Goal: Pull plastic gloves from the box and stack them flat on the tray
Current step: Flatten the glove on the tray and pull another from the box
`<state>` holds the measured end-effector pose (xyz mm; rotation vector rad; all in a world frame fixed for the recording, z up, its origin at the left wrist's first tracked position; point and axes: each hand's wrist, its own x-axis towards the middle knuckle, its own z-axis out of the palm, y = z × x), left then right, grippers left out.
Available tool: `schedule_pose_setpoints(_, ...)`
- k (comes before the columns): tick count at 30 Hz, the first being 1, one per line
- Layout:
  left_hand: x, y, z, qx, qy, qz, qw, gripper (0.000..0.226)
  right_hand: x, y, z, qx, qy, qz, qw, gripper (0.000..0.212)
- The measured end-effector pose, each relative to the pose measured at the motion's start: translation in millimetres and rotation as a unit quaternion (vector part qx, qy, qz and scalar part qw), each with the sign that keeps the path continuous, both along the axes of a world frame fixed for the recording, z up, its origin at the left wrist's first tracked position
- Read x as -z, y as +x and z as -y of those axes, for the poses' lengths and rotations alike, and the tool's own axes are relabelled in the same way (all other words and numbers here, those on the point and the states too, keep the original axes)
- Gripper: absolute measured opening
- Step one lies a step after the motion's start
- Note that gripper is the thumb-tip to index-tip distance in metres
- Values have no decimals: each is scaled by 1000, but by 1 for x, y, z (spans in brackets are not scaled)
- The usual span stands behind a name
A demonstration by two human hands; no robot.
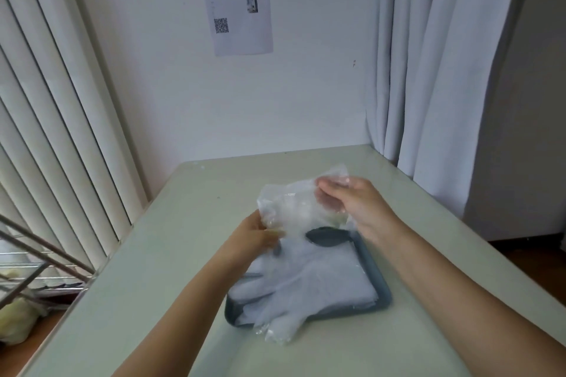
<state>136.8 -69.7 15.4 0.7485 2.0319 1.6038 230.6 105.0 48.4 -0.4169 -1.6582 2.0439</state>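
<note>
A clear plastic glove (291, 202) hangs crumpled in the air above the far end of the dark grey tray (381, 288). My left hand (254, 239) pinches its lower left edge. My right hand (349, 202) grips its upper right edge. On the tray lies a flat stack of clear gloves (306, 281), with fingers spilling over the near rim onto the table. No glove box is in view.
The tray sits on a pale green table (171, 254) against a white wall. Vertical blinds (52, 131) and a metal rack (36, 263) stand at the left. Grey curtains (428, 70) hang at the right.
</note>
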Motion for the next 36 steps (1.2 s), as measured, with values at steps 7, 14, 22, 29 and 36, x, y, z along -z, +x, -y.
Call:
schedule_pose_setpoints(7,-39,10,15,-100,183,-181,961,78,-74,25,3,-179,466,105,860,17)
schedule_pose_setpoints(14,-74,33,-1,131,42,-253,958,54,-105,39,29,-185,593,142,771,15)
schedule_pose_setpoints(22,-56,11,-2,106,-52,-211,970,7,-103,57,20,-86,575,129,803,7)
schedule_pose_setpoints(29,-40,-22,19,170,-169,-167,956,26,-101,58,13,-71,545,138,824,6)
schedule_pose_setpoints(36,-32,-38,31,315,-31,-18,949,92,-90,48,17,-99,497,156,848,5)
